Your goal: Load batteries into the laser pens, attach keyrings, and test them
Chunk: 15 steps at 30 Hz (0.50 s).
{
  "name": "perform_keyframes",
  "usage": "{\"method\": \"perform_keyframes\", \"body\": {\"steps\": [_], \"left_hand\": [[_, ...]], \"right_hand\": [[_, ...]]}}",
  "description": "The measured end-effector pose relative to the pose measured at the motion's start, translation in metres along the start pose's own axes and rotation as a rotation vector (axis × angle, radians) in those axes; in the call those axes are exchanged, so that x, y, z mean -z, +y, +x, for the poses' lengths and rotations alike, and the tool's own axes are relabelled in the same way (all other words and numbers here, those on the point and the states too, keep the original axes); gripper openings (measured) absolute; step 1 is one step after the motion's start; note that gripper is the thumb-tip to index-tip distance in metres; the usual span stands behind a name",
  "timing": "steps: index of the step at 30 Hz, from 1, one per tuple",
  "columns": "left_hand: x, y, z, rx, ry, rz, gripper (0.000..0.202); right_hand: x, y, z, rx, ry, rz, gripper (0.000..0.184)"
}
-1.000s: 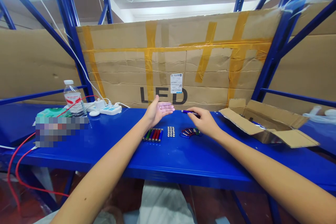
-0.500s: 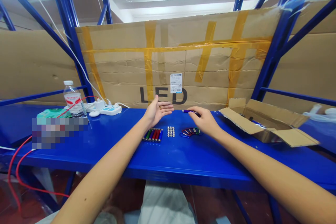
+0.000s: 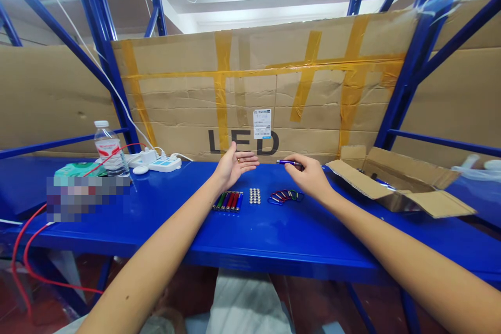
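Observation:
My left hand (image 3: 235, 163) is held over the blue table with its fingers stretched out, palm turned to the right and nothing in it. Between the thumb and fingers of my right hand (image 3: 309, 175) is a small purple flashlight (image 3: 285, 162), a slim metal tube lying sideways with its tip toward the left. Below my left hand, several small flashlights (image 3: 228, 202) in green, red, blue and dark colours lie in a row. To their right sit several silver button cells (image 3: 254, 196) in a grid. Coloured carabiners (image 3: 285, 197) lie overlapped near my right wrist.
An opened cardboard box (image 3: 391, 188) with small items inside stands at the right. A water bottle (image 3: 108, 148), a power strip (image 3: 164, 163) and red cables (image 3: 27, 245) occupy the left. A large taped cardboard panel (image 3: 188, 99) closes off the back of the blue table (image 3: 250, 245).
My right hand has moved slightly to the right with the purple flashlight, uncovering more of the carabiners. My left hand keeps its place.

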<state>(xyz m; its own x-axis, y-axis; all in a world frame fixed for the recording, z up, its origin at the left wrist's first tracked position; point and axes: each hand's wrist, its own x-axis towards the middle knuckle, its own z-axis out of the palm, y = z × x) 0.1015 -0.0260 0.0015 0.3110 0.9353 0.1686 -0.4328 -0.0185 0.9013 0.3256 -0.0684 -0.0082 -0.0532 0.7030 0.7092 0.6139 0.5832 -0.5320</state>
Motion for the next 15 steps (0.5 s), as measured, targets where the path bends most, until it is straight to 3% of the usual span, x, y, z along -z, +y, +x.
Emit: {"method": "perform_keyframes", "body": {"steps": [15], "left_hand": [[0.0021,-0.0018,0.0018,0.001,-0.010,0.036,0.070]], "right_hand": [[0.0025,0.0051,0.0027,-0.018,0.026,-0.034,0.024]]}}
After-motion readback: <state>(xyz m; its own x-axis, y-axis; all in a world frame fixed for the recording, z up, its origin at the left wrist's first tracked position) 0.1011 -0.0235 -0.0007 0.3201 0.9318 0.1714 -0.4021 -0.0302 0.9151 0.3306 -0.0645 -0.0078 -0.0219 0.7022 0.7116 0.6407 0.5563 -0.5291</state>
